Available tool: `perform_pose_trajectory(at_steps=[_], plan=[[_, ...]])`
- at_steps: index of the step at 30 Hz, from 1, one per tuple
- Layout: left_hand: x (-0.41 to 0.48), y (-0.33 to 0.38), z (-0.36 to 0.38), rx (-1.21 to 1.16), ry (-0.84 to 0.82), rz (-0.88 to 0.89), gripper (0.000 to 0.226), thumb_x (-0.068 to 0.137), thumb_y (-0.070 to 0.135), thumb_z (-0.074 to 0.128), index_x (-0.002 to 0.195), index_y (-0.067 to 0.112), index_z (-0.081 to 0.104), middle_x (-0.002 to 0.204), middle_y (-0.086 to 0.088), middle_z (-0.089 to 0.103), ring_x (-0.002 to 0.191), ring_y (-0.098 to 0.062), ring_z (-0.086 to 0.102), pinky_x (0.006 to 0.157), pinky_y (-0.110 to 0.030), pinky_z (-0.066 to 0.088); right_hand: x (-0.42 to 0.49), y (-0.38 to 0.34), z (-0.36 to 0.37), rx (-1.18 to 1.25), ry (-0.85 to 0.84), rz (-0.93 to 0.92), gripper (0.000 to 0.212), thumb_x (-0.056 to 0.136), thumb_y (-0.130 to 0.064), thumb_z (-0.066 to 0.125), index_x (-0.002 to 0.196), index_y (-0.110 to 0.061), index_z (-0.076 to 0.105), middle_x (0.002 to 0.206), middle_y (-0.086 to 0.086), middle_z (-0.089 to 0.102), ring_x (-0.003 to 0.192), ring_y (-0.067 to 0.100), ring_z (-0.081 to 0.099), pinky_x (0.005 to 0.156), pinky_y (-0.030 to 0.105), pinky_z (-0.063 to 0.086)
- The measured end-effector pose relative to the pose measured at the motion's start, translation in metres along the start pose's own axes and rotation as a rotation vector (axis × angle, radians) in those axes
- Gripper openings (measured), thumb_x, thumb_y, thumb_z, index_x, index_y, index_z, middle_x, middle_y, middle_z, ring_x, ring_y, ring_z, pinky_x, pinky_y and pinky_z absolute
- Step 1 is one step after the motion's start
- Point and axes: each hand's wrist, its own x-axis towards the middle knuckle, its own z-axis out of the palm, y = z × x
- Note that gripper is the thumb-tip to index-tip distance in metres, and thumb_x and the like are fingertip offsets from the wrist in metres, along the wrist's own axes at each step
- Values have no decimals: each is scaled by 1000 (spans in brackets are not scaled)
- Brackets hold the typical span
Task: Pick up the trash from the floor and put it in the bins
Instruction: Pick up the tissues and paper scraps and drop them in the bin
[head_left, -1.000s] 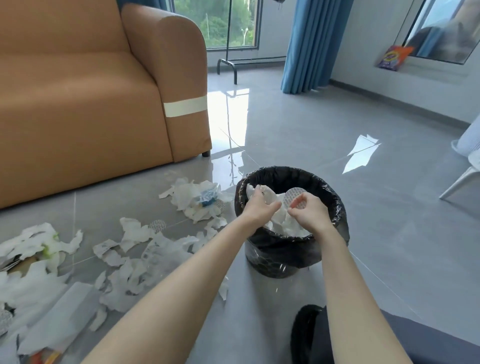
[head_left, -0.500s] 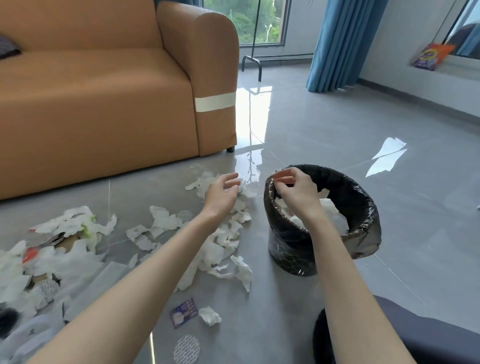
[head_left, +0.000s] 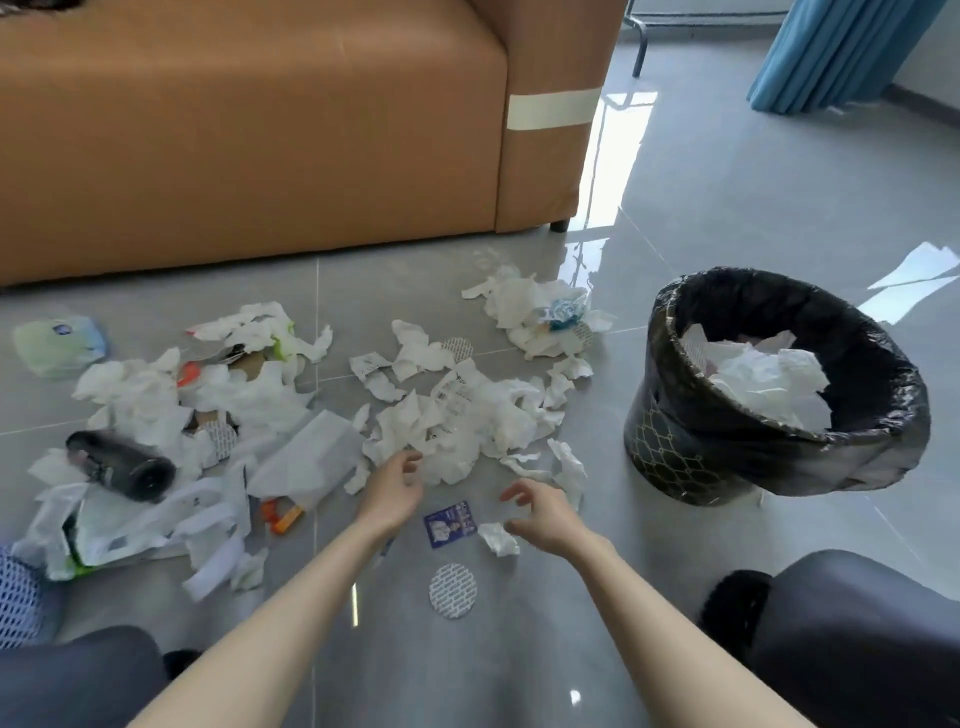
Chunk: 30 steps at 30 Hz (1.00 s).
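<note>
Torn white tissue scraps (head_left: 457, 415) lie strewn over the grey floor in front of me. A black-lined bin (head_left: 680, 431) stands at the right with white paper inside. My left hand (head_left: 392, 491) hovers at the near edge of the tissue pile, fingers loosely spread, holding nothing. My right hand (head_left: 543, 512) hovers beside it, fingers spread and empty, just above a small crumpled tissue (head_left: 498, 538). Between the two hands lies a small blue packet (head_left: 449, 524). A round white patterned disc (head_left: 453, 591) rests nearer to me.
An orange sofa (head_left: 260, 130) stands behind the litter. A dark bottle (head_left: 122, 465) lies on its side at the left among paper and plastic wrappers (head_left: 119, 530). A green-white pack (head_left: 57, 345) sits far left. My knees fill both lower corners.
Both hands left the bin and came down to the left, over the floor litter. The view tilted downward and leftward, bringing more trash into sight.
</note>
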Motion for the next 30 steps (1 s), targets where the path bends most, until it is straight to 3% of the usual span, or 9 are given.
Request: perform_pose_trajectory(at_steps=[5,10,15,19,23,26,28,30], plan=[[-12,-43,25,213,-174,-3,55,87,13,60,138,16,42,140,-6,47,130,-23,43,105,-28,33,1,17,56,-134,-36,-64,44,83,-14,61,127,-21,58,124,9,48,117,27,47,97,27,37],[-23,-56,48,424,-238,18,79,73,33,74,141,23,36,142,-6,37,134,-27,30,110,-30,27,4,29,60,-331,47,-109,25,90,-21,52,112,-14,61,116,8,53,110,28,51,86,33,42],[-33,-61,67,485,-142,-9,72,67,37,78,126,18,43,129,-6,41,125,-25,36,102,-28,33,11,19,47,21,270,-8,10,85,-19,61,91,-12,66,90,3,67,89,21,62,71,24,39],[-40,-65,77,426,-86,-48,56,70,33,78,114,17,48,123,-4,46,120,-22,40,97,-30,38,25,-7,46,224,162,-12,27,81,-16,69,105,-14,56,85,2,61,82,19,61,71,27,48],[-41,-71,76,410,-74,-77,56,71,29,79,116,14,48,125,-4,46,121,-23,42,98,-30,38,45,-24,58,7,-57,-92,55,83,-12,66,133,-14,44,93,4,56,90,21,56,74,27,42],[-41,-77,67,344,-72,-142,51,69,25,81,106,12,49,118,-6,53,114,-24,50,90,-30,40,55,-22,67,-232,-141,-113,65,80,-15,67,139,-13,39,109,12,58,105,30,56,84,33,44],[-40,-83,58,249,-56,-213,43,69,21,80,94,17,44,108,-5,59,104,-24,57,79,-28,42,57,-18,69,-329,-122,-112,56,79,-16,66,131,-16,45,120,13,55,111,31,53,86,35,45],[-35,-87,48,204,-64,-234,42,71,18,77,89,18,40,100,-5,61,99,-25,60,72,-26,40,57,-17,69,-399,-79,-117,33,84,-16,61,116,-13,54,120,11,49,112,30,49,84,35,43]])
